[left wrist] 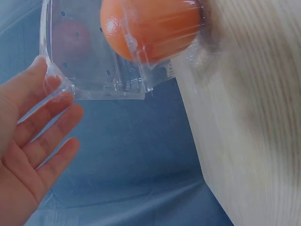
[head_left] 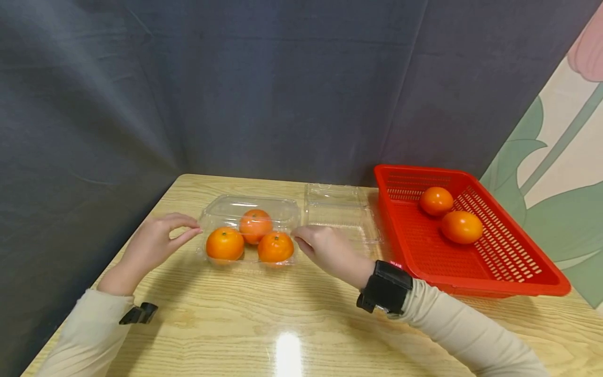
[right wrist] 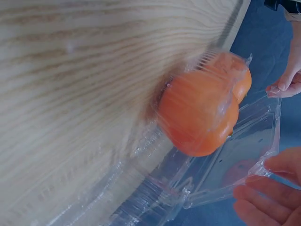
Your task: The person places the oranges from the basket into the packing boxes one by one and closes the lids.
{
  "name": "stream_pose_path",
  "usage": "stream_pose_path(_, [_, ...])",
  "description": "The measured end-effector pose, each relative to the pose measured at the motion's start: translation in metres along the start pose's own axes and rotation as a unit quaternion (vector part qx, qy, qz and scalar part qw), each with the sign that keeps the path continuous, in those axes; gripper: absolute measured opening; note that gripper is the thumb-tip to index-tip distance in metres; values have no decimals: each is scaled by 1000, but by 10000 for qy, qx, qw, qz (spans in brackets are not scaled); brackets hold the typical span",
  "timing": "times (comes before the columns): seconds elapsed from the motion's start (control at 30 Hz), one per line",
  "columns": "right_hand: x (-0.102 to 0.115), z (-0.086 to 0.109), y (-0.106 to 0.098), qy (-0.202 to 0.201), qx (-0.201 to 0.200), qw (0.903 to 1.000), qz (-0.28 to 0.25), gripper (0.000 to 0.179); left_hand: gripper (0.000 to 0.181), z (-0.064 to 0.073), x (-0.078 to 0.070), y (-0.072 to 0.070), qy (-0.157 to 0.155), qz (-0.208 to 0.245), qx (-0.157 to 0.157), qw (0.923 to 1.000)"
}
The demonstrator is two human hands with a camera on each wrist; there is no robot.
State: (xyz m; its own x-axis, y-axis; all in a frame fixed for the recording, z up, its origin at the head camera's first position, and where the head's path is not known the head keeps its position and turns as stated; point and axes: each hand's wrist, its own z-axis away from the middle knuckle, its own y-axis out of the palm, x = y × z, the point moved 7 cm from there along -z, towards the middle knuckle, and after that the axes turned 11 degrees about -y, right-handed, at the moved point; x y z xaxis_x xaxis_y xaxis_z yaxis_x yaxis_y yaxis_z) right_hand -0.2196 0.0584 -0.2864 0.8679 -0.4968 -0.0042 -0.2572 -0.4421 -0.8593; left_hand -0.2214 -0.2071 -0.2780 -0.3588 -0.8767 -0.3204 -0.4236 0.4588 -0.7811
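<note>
Three oranges [head_left: 225,244] are sitting in the base of the clear container [head_left: 249,256], whose lid [head_left: 226,209] is standing tilted up. With thumb and fingertips closing narrowly, we are pinching one lid corner in our left hand [head_left: 157,243] and another in our right hand [head_left: 328,250], presumably so the thin plastic isn't twisting. Right of the container, a second clear box [head_left: 336,214] is lying; farther right, a red basket [head_left: 494,287] is holding two more oranges [head_left: 461,227], seemingly within reach.
</note>
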Motion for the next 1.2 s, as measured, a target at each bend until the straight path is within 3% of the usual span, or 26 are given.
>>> stream_pose_path(0.27, [3,5,4,-2,3,10000,94,7,14,5,1,3,45,46,138,9999])
stream_pose_path(0.53, [5,10,10,15,265,9993,247,6,13,8,2,6,111,16,338,9994])
stream_pose_path(0.77, [9,13,15,-19,414,9968,683,11,7,11,3,12,159,-136,726,9971])
stream_pose_path(0.9, [11,15,19,-99,434,9953,856,12,6,13,5,16,89,-176,946,9953])
stream_pose_path(1.2, [14,18,25,-268,349,9936,1039,9,7,15,7,23,191,-235,1091,9936])
